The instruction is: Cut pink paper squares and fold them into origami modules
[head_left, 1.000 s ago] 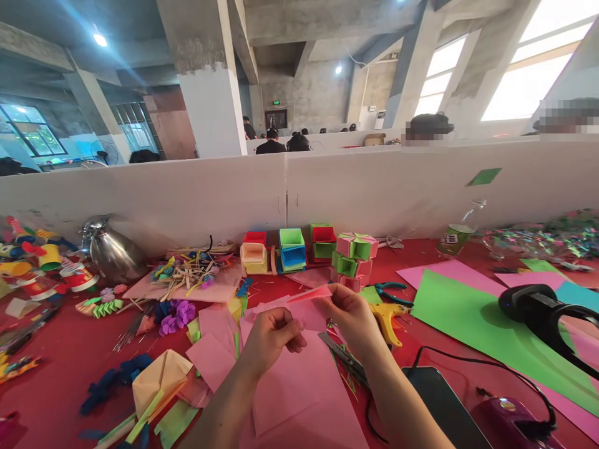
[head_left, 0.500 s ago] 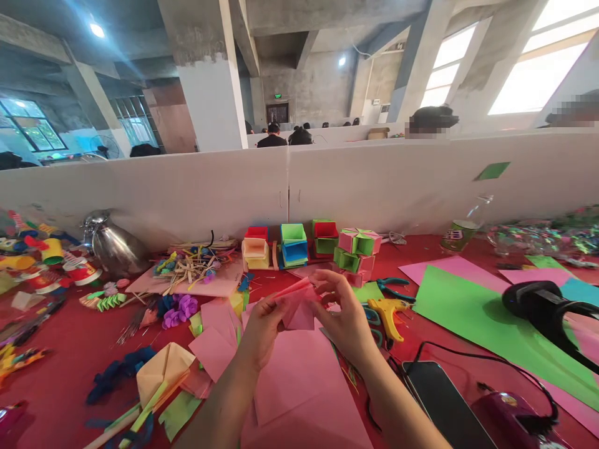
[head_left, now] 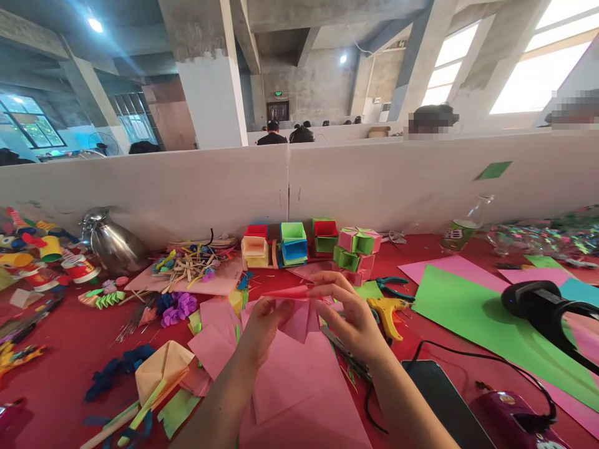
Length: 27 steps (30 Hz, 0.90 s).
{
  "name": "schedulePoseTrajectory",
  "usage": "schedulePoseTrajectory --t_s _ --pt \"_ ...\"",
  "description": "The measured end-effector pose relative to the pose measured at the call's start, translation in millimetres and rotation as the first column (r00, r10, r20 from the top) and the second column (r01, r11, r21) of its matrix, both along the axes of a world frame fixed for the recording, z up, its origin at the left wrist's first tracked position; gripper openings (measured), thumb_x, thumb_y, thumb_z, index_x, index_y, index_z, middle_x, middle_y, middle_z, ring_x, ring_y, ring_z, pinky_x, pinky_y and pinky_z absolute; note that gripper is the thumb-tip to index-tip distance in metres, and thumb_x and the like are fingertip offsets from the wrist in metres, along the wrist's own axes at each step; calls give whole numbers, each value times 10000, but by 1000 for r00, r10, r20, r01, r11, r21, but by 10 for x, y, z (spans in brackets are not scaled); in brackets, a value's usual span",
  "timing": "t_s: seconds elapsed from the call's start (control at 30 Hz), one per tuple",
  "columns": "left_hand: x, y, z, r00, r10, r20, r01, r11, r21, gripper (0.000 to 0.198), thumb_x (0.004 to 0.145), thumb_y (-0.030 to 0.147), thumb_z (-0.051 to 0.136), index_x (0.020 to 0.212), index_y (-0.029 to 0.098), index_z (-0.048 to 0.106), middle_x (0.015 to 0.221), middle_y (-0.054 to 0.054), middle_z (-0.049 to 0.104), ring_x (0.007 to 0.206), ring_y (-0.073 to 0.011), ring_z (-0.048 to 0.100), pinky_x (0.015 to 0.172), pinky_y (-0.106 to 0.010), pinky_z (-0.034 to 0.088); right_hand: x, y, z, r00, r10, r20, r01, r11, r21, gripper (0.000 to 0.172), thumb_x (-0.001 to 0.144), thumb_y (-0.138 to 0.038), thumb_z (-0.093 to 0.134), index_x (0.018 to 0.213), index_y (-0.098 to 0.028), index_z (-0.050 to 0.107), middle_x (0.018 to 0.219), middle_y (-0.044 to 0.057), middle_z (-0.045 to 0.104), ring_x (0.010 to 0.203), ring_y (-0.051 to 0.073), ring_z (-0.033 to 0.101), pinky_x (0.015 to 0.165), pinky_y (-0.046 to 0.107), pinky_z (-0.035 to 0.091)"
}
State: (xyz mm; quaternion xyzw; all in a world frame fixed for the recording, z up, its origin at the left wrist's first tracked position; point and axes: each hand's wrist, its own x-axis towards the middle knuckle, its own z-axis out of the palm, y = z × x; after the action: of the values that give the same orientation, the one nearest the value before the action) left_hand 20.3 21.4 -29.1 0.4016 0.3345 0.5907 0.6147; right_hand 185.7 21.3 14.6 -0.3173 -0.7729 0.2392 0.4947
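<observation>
A folded pink paper is held up between both hands, above a stack of pink sheets. My left hand pinches its left side, thumb in front. At the right edge my right hand grips it between thumb and fingers, the fingers curved over its top. Several pink squares lie left of my left hand. Just beyond my hands stand folded paper boxes: a cream and red one, a green and blue one, and a stacked pink and green one.
To the right lie a yellow glue gun, pliers, a phone with a cable, and a large green sheet. A metal jug, craft sticks and a beige paper shape are at left. A white partition runs behind.
The pink paper has turned and its folds have shifted, with a flap now pointing down. Both hands stay nearly in place, the right hand's fingers lying lower across the top edge.
</observation>
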Motion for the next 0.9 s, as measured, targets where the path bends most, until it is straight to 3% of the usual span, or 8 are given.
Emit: schedulePoseTrajectory --t_s 0.07,0.23,0.4,0.5,0.63,0.77,0.9 --pt "9 -11 19 999 -15 47 17 998 -59 256 669 355 753 834 162 722 798 -45 704 768 -183 613 749 -294 434 18 1 14 1000 3 -27 -3 1000 -18 160 869 -248 541 1008 -238 618 1099 73 556 1063 210 522 891 352 434" --pt "33 -13 23 976 96 196 -52 974 -220 245 553 300 822 705 154 698 701 -18 697 685 -151 629 673 -250 449 33 1 39 996 -47 -82 43 998 -49 131 875 -265 528 959 -234 622 1058 81 579 1035 218 536 873 367 446" --pt "61 12 12 949 188 255 -99 941 -324 276 556 302 816 755 160 688 718 -1 701 665 -128 638 658 -232 453 12 -3 38 998 -32 -59 26 995 -97 125 851 -301 564 921 -218 626 967 67 604 915 200 567 790 329 465" --pt "86 13 15 922 233 310 -146 948 -282 258 565 261 816 762 162 681 700 21 695 661 -108 632 687 -221 458 -31 1 11 999 -47 -3 46 987 -156 142 840 -323 574 908 -206 619 867 44 598 800 169 561 719 297 462" --pt "113 -9 29 933 203 297 -151 971 -187 228 618 259 790 781 149 677 747 -4 708 718 -136 651 723 -247 465 -105 17 -49 998 -69 -4 65 955 -290 147 818 -295 565 916 -189 590 813 24 590 697 136 543 631 263 450" --pt "124 -26 33 938 192 288 -132 968 -215 242 620 274 789 798 152 680 741 -5 713 741 -161 662 746 -272 460 -158 21 -89 995 -76 -66 48 934 -355 228 791 -257 558 1006 -180 556 846 23 590 717 130 553 632 255 450" --pt "136 -25 26 934 213 289 -141 958 -250 220 613 266 795 770 163 681 714 16 709 680 -125 650 711 -240 451 -193 5 -98 994 -66 -92 25 918 -395 305 791 -237 542 1091 -187 512 911 40 610 756 137 571 640 261 462"
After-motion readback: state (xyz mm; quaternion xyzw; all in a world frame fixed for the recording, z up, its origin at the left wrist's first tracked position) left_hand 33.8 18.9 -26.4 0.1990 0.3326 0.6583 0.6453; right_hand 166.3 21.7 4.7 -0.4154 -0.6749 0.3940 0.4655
